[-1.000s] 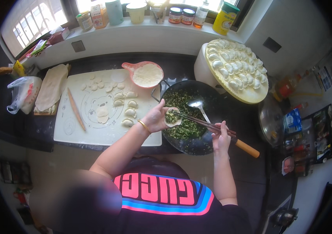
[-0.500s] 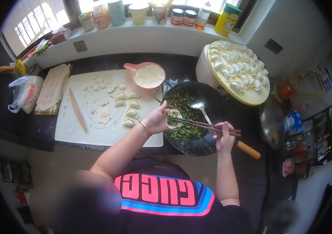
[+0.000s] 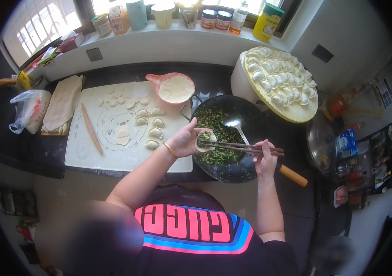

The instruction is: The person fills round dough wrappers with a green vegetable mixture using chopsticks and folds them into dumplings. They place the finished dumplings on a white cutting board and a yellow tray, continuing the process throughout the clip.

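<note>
On the fingers of my left hand (image 3: 187, 139) lies a round dumpling wrapper (image 3: 211, 136) with green filling on it, held over the left rim of a dark wok (image 3: 251, 108). My right hand (image 3: 265, 161) is closed round a pair of dark chopsticks (image 3: 251, 148), whose tips touch the filling. Inside the wok is chopped green filling (image 3: 216, 115), with a metal spoon (image 3: 237, 125) resting in it. Left of the wok, a white mat (image 3: 78, 156) bears several folded dumplings (image 3: 155, 133), small dough pieces (image 3: 120, 99), a flat wrapper (image 3: 122, 133) and a rolling pin (image 3: 91, 128).
A red-rimmed bowl of flour (image 3: 176, 88) stands behind the mat. At the back right, a round yellow tray (image 3: 292, 117) full of dumplings tops a white container (image 3: 238, 83). The wok's wooden handle (image 3: 293, 176) juts rightward. A cloth-covered board (image 3: 62, 103) lies far left.
The chopsticks have levelled slightly and my right hand has moved up a little. My left hand keeps the wrapper in nearly the same place.
</note>
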Motion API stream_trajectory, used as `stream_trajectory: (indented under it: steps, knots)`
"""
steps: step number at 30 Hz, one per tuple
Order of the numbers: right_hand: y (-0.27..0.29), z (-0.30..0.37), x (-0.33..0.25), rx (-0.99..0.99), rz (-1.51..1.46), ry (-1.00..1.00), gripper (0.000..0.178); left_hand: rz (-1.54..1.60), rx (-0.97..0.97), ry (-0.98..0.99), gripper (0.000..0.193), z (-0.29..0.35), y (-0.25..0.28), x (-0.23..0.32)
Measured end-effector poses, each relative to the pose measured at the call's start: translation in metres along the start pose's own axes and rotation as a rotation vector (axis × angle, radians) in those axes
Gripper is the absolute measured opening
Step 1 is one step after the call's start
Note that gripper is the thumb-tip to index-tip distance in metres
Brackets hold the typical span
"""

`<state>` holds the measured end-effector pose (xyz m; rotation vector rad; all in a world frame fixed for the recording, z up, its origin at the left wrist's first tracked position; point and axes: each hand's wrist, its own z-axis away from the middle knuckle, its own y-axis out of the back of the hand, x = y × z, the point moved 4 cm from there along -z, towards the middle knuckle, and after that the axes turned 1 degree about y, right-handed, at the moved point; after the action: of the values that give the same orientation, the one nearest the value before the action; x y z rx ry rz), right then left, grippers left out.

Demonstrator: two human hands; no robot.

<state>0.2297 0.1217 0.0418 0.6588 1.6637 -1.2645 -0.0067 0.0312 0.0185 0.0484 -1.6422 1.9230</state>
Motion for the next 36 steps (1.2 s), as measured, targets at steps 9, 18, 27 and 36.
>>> stream_trajectory:
  steps: [9, 18, 27, 36]
  knots:
    - [0.017, -0.014, 0.015, 0.061, -0.133, -0.108, 0.030, -0.001, -0.016, 0.024, 0.068, 0.006, -0.005, -0.001]
    - [0.026, -0.013, 0.026, 0.169, -0.150, -0.232, 0.031, -0.038, 0.027, -0.006, 0.068, 0.007, -0.009, 0.001]
    - [0.027, -0.014, 0.035, 0.112, -0.113, -0.251, 0.031, -0.027, 0.043, 0.000, 0.067, 0.003, -0.006, -0.004]
    - [0.022, -0.009, 0.017, 0.045, -0.026, -0.128, 0.031, -0.093, 0.184, -0.010, 0.063, -0.004, 0.001, -0.014]
